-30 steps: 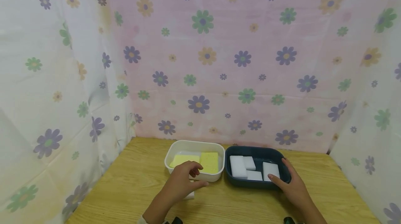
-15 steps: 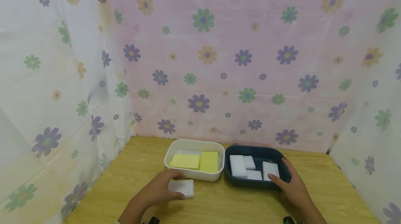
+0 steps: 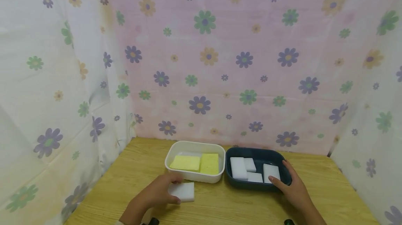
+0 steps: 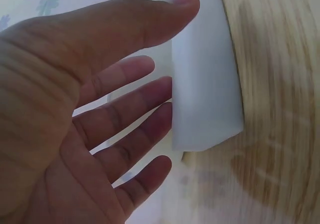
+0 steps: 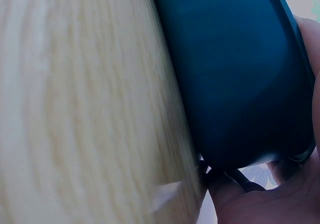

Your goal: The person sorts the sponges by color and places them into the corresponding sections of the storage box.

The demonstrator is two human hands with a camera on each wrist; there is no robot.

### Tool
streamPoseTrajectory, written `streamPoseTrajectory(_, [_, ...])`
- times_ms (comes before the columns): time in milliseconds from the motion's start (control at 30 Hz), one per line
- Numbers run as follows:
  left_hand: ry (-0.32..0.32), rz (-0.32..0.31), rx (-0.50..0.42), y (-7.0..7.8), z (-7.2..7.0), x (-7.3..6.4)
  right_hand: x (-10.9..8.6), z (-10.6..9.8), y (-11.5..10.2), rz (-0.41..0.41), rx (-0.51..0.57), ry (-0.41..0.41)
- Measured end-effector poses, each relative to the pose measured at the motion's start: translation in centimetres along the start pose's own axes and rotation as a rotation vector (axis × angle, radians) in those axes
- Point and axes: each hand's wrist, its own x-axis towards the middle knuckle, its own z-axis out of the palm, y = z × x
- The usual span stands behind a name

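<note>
Beside a white sponge (image 3: 186,192) on the tabletop, my left hand (image 3: 158,190) holds its left end, the thumb on the near edge and fingers at the far edge. In the left wrist view, the thumb overlaps the sponge (image 4: 207,79) and two fingertips meet its side. My right hand (image 3: 296,188) grips the right end of a dark blue tub (image 3: 255,184), thumb over the front rim and a finger along the right rim. Several white sponges (image 3: 238,168) lie inside. The right wrist view shows the tub's wall (image 5: 235,74) with fingers around its end.
A white tub (image 3: 201,177) with two yellow sponges (image 3: 209,164) stands against the left side of the blue tub. Both are on a wooden table (image 3: 220,205). Flower-patterned cloth (image 3: 213,78) hangs behind the table and on both sides.
My left hand has come down from in front of the white tub, moving left and nearer to me, onto the white sponge. The right hand has stayed on the blue tub.
</note>
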Motion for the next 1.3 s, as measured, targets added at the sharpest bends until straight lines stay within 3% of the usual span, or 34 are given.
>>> streamPoseTrajectory(367, [-0.012,0.02,0.021,-0.1,0.9,0.3,0.0,-0.1,0.2,0.01,0.008,-0.01])
streamPoseTrajectory(600, [0.0,0.048,0.056,0.9,1.0,0.4,0.2,0.0,0.2,0.001,0.007,-0.003])
streamPoseTrajectory(800, [0.011,0.065,0.032,1.6,1.5,0.6,0.3,0.1,0.4,-0.003,0.01,-0.004])
streamPoseTrajectory(1000, [0.004,0.115,0.118,1.0,2.0,0.8,0.3,0.1,0.2,0.008,0.007,-0.005])
streamPoseTrajectory(1133, [-0.035,0.066,0.157,0.6,1.5,0.5,0.3,0.1,0.2,0.009,0.004,-0.003])
streamPoseTrajectory(1300, [-0.078,0.006,0.128,0.3,1.0,0.2,0.1,0.1,0.3,0.005,0.009,-0.002])
